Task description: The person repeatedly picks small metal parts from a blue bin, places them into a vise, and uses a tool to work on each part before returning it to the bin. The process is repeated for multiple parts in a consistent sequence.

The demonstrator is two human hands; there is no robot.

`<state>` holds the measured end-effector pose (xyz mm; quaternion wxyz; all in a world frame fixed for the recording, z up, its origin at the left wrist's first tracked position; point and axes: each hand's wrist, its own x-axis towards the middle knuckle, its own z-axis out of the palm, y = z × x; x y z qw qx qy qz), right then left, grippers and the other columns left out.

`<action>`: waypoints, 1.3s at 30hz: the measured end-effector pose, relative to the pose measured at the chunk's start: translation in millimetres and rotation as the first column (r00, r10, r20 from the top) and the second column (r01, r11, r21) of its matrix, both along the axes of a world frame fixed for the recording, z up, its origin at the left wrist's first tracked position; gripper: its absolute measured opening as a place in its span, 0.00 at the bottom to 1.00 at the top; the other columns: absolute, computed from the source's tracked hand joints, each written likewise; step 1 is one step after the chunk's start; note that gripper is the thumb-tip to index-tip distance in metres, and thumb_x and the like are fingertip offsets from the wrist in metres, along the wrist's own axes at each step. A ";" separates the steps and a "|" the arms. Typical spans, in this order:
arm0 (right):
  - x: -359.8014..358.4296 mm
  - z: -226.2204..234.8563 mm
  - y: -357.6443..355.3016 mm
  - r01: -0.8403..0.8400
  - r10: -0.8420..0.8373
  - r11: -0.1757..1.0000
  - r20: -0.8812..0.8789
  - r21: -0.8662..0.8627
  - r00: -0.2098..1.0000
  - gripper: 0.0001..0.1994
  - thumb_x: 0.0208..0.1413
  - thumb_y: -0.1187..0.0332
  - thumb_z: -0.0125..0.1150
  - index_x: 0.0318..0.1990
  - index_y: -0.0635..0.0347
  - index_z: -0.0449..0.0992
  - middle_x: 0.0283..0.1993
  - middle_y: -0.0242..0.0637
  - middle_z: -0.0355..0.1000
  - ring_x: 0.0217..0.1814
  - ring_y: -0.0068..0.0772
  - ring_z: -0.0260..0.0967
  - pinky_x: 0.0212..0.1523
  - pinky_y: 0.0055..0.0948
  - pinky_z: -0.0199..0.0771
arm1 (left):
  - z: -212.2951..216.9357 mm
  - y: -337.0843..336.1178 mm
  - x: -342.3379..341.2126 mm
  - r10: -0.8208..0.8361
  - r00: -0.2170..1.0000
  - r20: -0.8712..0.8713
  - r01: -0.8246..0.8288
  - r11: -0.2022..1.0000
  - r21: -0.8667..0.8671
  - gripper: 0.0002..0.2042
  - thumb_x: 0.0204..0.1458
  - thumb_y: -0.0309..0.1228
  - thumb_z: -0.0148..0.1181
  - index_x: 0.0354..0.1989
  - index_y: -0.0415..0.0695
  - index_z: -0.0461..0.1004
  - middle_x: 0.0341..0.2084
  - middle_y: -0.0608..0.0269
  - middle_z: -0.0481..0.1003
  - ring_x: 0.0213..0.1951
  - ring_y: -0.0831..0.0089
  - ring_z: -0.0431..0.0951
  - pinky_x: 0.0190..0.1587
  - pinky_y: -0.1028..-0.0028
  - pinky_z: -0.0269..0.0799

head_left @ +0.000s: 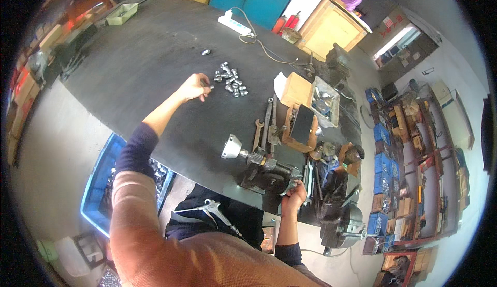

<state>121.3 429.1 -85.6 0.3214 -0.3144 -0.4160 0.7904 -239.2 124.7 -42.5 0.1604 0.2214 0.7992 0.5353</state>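
My left hand (pixel 195 87) is over the dark worktop, its fingers closed on a small shiny metal fitting, mostly hidden by them. Just to its right lies a loose pile of similar metal fittings (pixel 235 86), with a single fitting (pixel 206 52) farther back. At the bench's near edge stands a dark metal clamping fixture (pixel 266 175); a silver cone-shaped piece (pixel 231 146) sticks out at its left end. My right hand (pixel 295 196) is closed at the fixture's right end, fingers around a knurled round part there.
Wrenches (pixel 267 124), cardboard boxes (pixel 297 90) and a bench vise (pixel 341 225) crowd the right side. An air blow gun (pixel 213 210) lies across my lap. A blue crate (pixel 98 183) of metal parts sits below left. A power strip (pixel 235 25) with its cord lies at the back.
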 end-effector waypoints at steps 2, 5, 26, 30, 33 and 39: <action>0.7 -7.3 6.0 0.017 -0.018 1.000 0.062 0.004 0.998 0.07 0.51 0.71 0.46 0.27 0.61 0.70 0.18 0.24 0.56 0.17 0.14 0.48 0.15 0.15 0.46 | 23.0 -13.9 43.8 -0.113 0.989 0.098 0.081 0.956 0.281 0.12 0.44 0.19 0.54 0.38 0.33 0.66 0.23 0.55 0.73 0.26 0.72 0.75 0.32 0.74 0.72; 2.0 -1.3 2.1 -0.005 0.003 0.999 0.063 0.040 0.998 0.06 0.51 0.70 0.46 0.27 0.60 0.69 0.17 0.23 0.54 0.16 0.14 0.47 0.15 0.16 0.45 | 47.9 -27.0 120.7 -0.283 0.950 0.134 0.154 0.794 0.588 0.10 0.46 0.22 0.56 0.39 0.37 0.70 0.25 0.60 0.74 0.28 0.74 0.75 0.34 0.76 0.73; 36.2 70.2 -21.0 -0.171 0.193 0.956 -0.070 0.240 0.979 0.08 0.47 0.69 0.48 0.26 0.67 0.68 0.13 0.24 0.47 0.13 0.15 0.39 0.14 0.17 0.38 | 67.7 -12.6 174.2 -0.422 0.899 0.114 0.299 0.785 0.543 0.07 0.48 0.21 0.55 0.35 0.30 0.73 0.21 0.56 0.74 0.21 0.74 0.75 0.27 0.78 0.74; 36.2 58.0 -17.0 -0.184 0.223 0.930 -0.090 0.318 0.971 0.09 0.50 0.69 0.47 0.26 0.67 0.68 0.13 0.24 0.47 0.13 0.15 0.39 0.13 0.18 0.37 | 65.4 -11.6 176.1 -0.417 0.893 0.169 0.250 0.773 0.582 0.07 0.49 0.21 0.55 0.34 0.29 0.73 0.21 0.55 0.74 0.20 0.73 0.75 0.24 0.78 0.73; 31.4 47.1 -13.3 -0.150 0.177 0.945 -0.068 0.291 0.982 0.09 0.52 0.70 0.45 0.26 0.66 0.68 0.13 0.23 0.48 0.13 0.14 0.40 0.13 0.18 0.36 | 67.3 -14.2 178.5 -0.396 0.903 0.168 0.243 0.792 0.559 0.08 0.49 0.22 0.54 0.34 0.29 0.72 0.20 0.56 0.73 0.19 0.74 0.75 0.24 0.78 0.72; 24.2 38.8 -12.0 -0.109 0.126 0.966 -0.058 0.235 0.990 0.09 0.53 0.70 0.42 0.26 0.64 0.68 0.14 0.24 0.50 0.13 0.15 0.41 0.12 0.18 0.39 | 55.7 -12.6 181.6 -0.376 0.909 0.182 0.196 0.768 0.609 0.09 0.51 0.26 0.54 0.33 0.30 0.73 0.19 0.58 0.72 0.17 0.75 0.73 0.21 0.79 0.70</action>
